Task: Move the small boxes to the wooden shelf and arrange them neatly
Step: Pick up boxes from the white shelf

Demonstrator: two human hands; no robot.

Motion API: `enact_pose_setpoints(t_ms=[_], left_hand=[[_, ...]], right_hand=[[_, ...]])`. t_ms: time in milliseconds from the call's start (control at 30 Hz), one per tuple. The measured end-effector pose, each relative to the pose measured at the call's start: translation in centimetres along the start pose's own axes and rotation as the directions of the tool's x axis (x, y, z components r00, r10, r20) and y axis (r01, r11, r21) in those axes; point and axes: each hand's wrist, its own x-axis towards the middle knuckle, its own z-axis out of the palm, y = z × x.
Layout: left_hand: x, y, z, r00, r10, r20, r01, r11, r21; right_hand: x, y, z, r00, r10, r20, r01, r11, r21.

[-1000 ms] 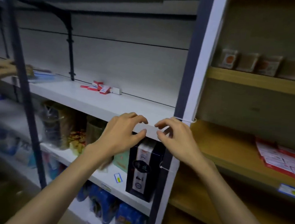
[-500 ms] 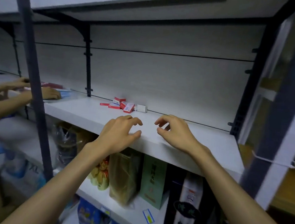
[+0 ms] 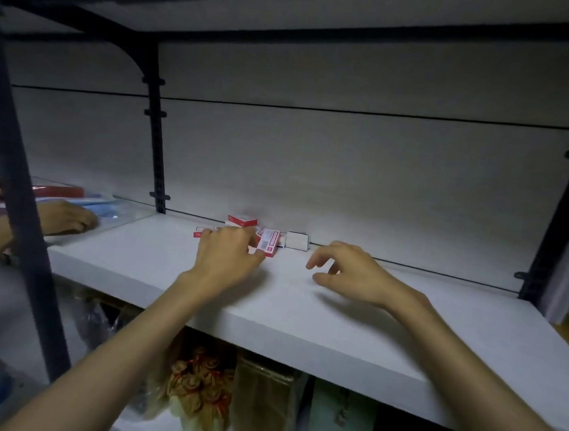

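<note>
At the back of the white shelf (image 3: 302, 306), right by the wall, sits a little heap of small boxes (image 3: 268, 241). Most are red and white, and one plain white box (image 3: 297, 241) stands at the right end of the heap. They lie every which way, some flat and one on top of others, so they are not tidy. The left hand (image 3: 227, 258) is at the heap, and its fingers (image 3: 258, 252) touch the red box leaning in front, but I cannot tell if they have closed on it yet. The right hand (image 3: 357, 273) hangs just above the shelf, near the white box, with its fingers loose and holding nothing. I think the job has only just begun: no box has been lifted, and all of them must go to the wooden shelf, of which only a thin sliver may show at the far right edge. Then they need lining up there. Off to the left, past a dark post (image 3: 20, 192), another person's hand (image 3: 66, 218) rests on some blue and red packets (image 3: 71, 195).
</note>
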Motion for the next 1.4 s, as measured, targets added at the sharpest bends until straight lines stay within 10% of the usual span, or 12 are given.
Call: enact_pose_setpoints(t_ms=[467, 667, 867, 1100, 1267, 1400], left_hand=[[8.2, 0.0, 6.1, 0.97, 0.188, 0.155, -0.216, 0.957, 0.192], [9.0, -3.3, 5.2, 0.931, 0.207, 0.3, -0.14, 0.963, -0.23], [7.9, -10.5, 3.5, 0.758, 0.248, 0.603, 0.424, 0.515, -0.745], [7.3, -15.3, 2.0, 0.789, 0.236, 0.567, 0.477, 0.347, -0.807], [7.0, -16.7, 0.8, 0.751, 0.299, 0.589, 0.62, -0.014, -0.784], [6.9, -17.5, 0.5, 0.798, 0.277, 0.536, 0.526, 0.113, -0.843]], right_hand=[[5.4, -1.1, 2.2, 0.971, 0.24, -0.012, -0.24, 0.97, -0.044], [7.5, -1.5, 3.3, 0.931, 0.357, -0.08, -0.365, 0.923, -0.121], [10.5, -3.1, 4.5, 0.906, 0.413, -0.091, -0.42, 0.904, -0.084], [17.2, -6.4, 6.5, 0.912, 0.36, -0.195, -0.38, 0.922, -0.072], [20.6, -7.7, 8.3, 0.917, 0.312, -0.25, -0.351, 0.928, -0.128], [22.4, -7.7, 9.3, 0.916, 0.306, -0.26, -0.35, 0.925, -0.147]])
